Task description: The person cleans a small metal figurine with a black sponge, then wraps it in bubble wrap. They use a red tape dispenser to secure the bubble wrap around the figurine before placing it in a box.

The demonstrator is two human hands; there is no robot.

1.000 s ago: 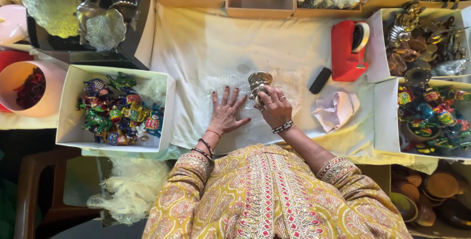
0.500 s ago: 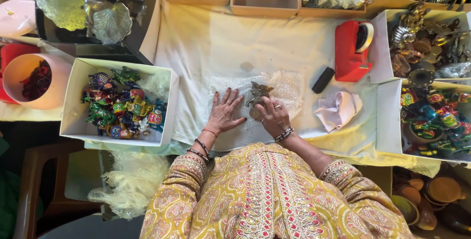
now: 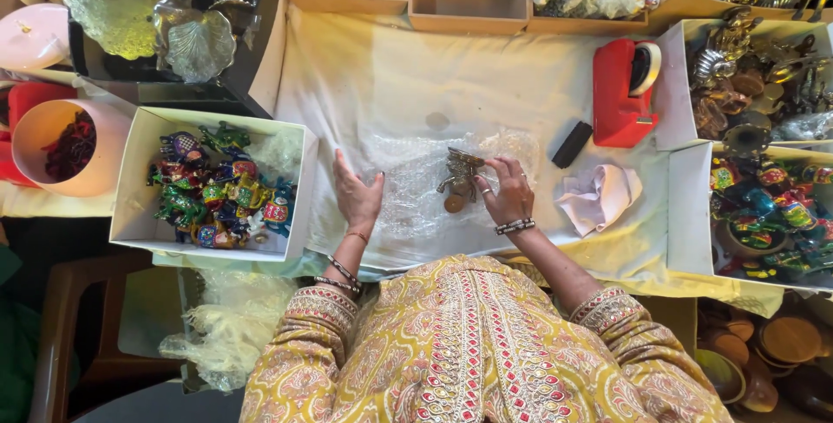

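A small brass-coloured metal figurine [image 3: 458, 182] lies on a sheet of clear bubble wrap [image 3: 416, 197] spread over the white cloth [image 3: 390, 76] on the table. My right hand [image 3: 505, 190] rests its fingertips on the figurine's right side. Flat on the left edge of the bubble wrap lies my left hand [image 3: 356, 196], fingers together and holding nothing.
A white box of colourful painted figurines [image 3: 217, 184] stands at the left. A red tape dispenser [image 3: 623, 91], a black block [image 3: 573, 144] and crumpled white paper [image 3: 599, 197] lie to the right. More boxes of metal and painted items line the right and far edges.
The figurine went from upright in my right hand to lying on the bubble wrap. My left hand slid left and its fingers closed together.
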